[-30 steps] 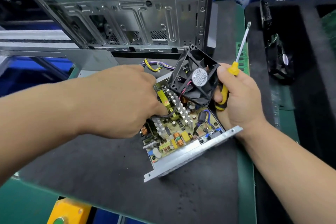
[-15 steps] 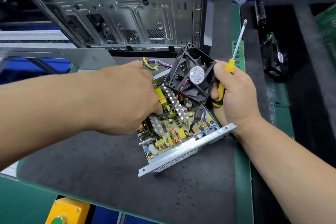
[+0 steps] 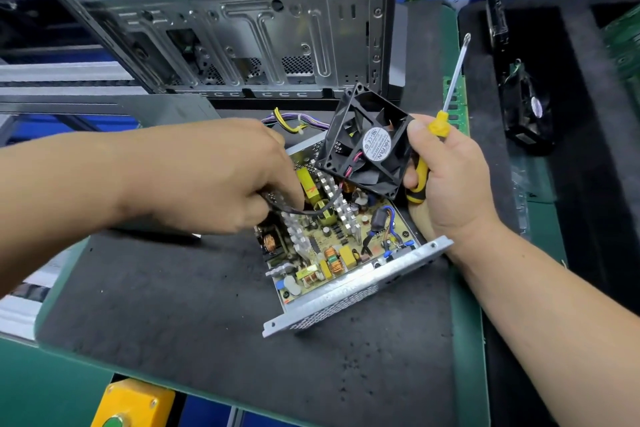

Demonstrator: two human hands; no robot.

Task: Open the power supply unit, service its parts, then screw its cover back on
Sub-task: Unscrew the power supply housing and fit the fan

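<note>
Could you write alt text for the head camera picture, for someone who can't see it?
An opened power supply unit lies on a dark mat; the left hand pinches a black cable inside, while the right hand holds a fan and screwdriver.

Both arms come in from the lower corners and they are bare up to the frame edge, without sleeves. The left hand [image 3: 221, 177] and the right hand [image 3: 457, 180] wear no gloves, rings or watch. The fingernails are short.
</note>
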